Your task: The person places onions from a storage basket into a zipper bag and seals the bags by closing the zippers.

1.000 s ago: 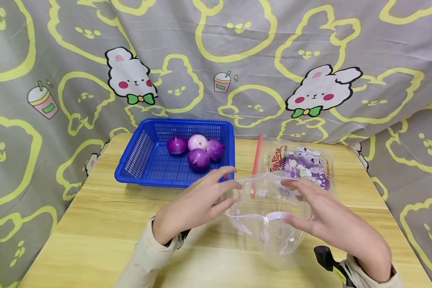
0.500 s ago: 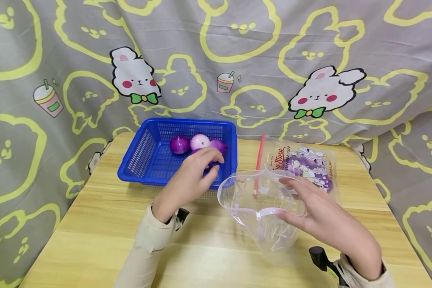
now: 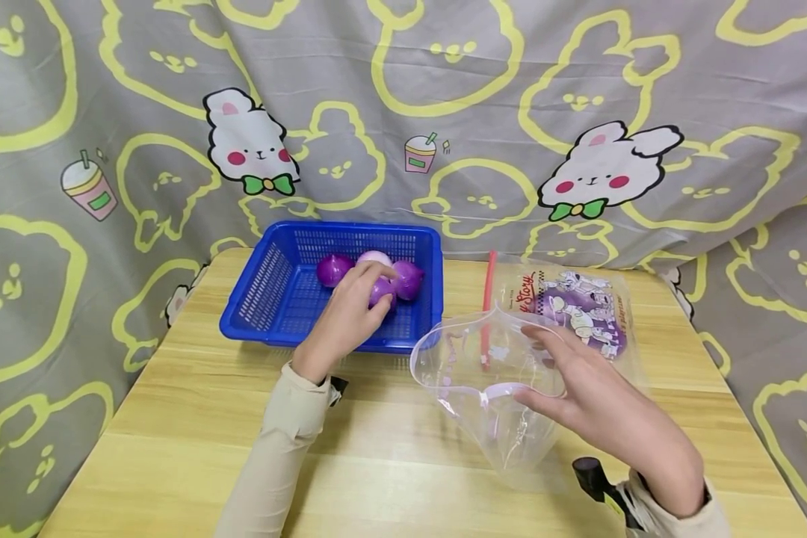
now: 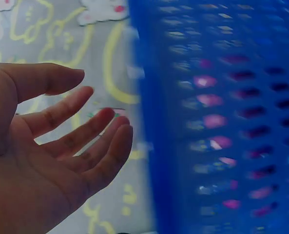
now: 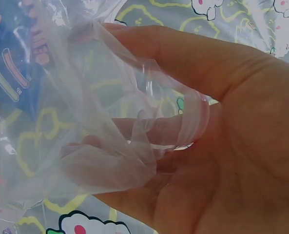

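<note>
In the head view my left hand [image 3: 350,306] reaches over the front rim of a blue basket [image 3: 269,332], its fingers and thumb around the front purple onion [image 3: 382,291]. The left wrist view shows this hand's fingers relaxed and spread apart. Beside that onion lie two purple onions, one left [image 3: 334,270] and one right [image 3: 409,281], and a pale onion [image 3: 375,257] partly behind my fingers. My right hand [image 3: 598,403] holds the mouth of a clear zip bag [image 3: 491,426] wide, thumb at the front edge and fingers at the back. Nothing shows inside this bag.
A second zip bag [image 3: 578,306] with a red slider strip, a printed cartoon and purple showing through lies flat behind the clear bag. Both bags and the basket are on a wooden table [image 3: 376,478]. A patterned grey curtain [image 3: 350,67] hangs close behind it.
My left hand has left the clear bag's mouth and moved left into the basket, down around the front onion. My right hand still holds the bag.
</note>
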The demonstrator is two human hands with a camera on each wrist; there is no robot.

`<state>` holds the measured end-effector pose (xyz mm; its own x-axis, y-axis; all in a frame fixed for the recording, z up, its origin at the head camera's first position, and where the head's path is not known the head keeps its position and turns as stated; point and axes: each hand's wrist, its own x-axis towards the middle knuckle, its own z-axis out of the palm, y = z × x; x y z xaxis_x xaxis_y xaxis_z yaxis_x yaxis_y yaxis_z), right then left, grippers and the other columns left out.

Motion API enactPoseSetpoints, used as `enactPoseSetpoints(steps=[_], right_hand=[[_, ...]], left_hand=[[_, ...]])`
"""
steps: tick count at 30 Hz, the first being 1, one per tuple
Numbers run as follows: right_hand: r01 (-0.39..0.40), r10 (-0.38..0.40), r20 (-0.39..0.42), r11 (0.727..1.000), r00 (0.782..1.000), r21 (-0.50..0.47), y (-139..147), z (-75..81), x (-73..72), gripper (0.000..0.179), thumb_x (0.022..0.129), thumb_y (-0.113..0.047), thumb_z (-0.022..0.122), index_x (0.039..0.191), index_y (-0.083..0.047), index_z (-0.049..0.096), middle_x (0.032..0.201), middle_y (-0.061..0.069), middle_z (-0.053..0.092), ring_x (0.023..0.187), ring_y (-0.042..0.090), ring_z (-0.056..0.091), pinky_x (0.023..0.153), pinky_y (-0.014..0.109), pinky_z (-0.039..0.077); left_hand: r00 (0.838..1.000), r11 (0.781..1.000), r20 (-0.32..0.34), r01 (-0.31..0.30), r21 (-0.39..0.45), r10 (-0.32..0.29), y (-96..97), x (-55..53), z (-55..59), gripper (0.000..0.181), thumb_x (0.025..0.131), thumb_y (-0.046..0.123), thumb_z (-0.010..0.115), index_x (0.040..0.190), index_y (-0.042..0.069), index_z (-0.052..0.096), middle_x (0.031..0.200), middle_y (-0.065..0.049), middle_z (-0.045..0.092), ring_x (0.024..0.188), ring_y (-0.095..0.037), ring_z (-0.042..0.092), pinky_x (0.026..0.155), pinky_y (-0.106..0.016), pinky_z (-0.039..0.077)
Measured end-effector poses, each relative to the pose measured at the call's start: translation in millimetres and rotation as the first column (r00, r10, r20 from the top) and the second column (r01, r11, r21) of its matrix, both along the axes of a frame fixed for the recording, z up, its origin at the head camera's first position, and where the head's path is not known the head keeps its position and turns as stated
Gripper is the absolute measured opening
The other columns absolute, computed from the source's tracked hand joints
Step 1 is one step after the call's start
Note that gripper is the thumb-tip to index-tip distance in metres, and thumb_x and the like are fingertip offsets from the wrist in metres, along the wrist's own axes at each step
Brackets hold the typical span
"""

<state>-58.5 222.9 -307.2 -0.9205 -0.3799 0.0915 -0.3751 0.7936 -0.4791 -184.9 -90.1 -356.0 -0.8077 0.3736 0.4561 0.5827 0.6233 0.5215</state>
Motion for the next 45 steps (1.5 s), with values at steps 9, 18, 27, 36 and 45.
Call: enactPoseSetpoints(steps=[9, 18, 27, 36, 45], right_hand=[[0.002, -0.001, 0.018, 1.000, 1.000, -0.007, 2.0, 0.0, 0.3, 0.075, 0.090, -0.043, 0.072, 0.148, -0.008, 0.039, 0.145, 0.015, 0.047, 0.111, 0.032, 0.064, 0.092, 0.055, 0.050], [0.008, -0.009, 0.032, 1.000, 0.999, 0.006, 2.6, 0.3, 0.5, 0.076, 0.091, -0.047, 0.069, 0.148, -0.007, 0.039, 0.146, 0.015, 0.046, 0.112, 0.031, 0.063, 0.098, 0.060, 0.043], [-0.002, 0.001, 0.021, 1.000, 1.000, 0.015, 2.7, -1.7, -0.6, 0.075, 0.090, -0.039, 0.073, 0.148, -0.005, 0.038, 0.145, 0.016, 0.047, 0.109, 0.031, 0.063, 0.092, 0.055, 0.050], [-0.028, 0.028, 0.010, 0.999, 1.000, 0.024, 1.0, -4.5, -3.0, 0.074, 0.089, -0.032, 0.076, 0.144, 0.001, 0.040, 0.144, 0.020, 0.047, 0.108, 0.033, 0.064, 0.091, 0.053, 0.051], [-0.029, 0.029, 0.024, 1.000, 0.999, 0.005, 1.7, -6.4, -1.3, 0.076, 0.089, -0.036, 0.075, 0.147, -0.002, 0.039, 0.152, 0.018, 0.039, 0.118, 0.038, 0.059, 0.098, 0.057, 0.046]], left_hand=[[0.996, 0.992, 0.055, -0.064, -0.106, 0.070, -4.9, -14.1, -21.0, 0.036, 0.085, 0.003, 0.071, 0.119, 0.004, 0.061, 0.127, -0.015, 0.053, 0.111, -0.039, 0.052, 0.098, -0.051, 0.045], [0.996, 0.986, 0.017, -0.082, -0.144, 0.086, -7.2, -19.8, -32.4, 0.039, 0.083, 0.002, 0.071, 0.122, 0.002, 0.061, 0.129, -0.019, 0.052, 0.113, -0.042, 0.052, 0.098, -0.053, 0.045], [0.988, 0.967, 0.068, -0.122, -0.225, 0.141, -9.4, -21.8, -37.5, 0.042, 0.085, 0.005, 0.071, 0.125, 0.000, 0.061, 0.136, -0.024, 0.052, 0.125, -0.045, 0.047, 0.103, -0.057, 0.042], [0.968, 0.952, 0.202, -0.085, -0.295, 0.149, -11.4, -25.2, -47.5, 0.054, 0.085, 0.007, 0.073, 0.136, 0.001, 0.056, 0.144, -0.022, 0.048, 0.130, -0.045, 0.045, 0.108, -0.055, 0.038], [0.937, 0.955, 0.321, -0.041, -0.293, 0.139, -10.7, -24.4, -45.9, 0.050, 0.089, 0.013, 0.070, 0.137, 0.004, 0.057, 0.130, -0.021, 0.059, 0.124, -0.038, 0.053, 0.104, -0.052, 0.043]])
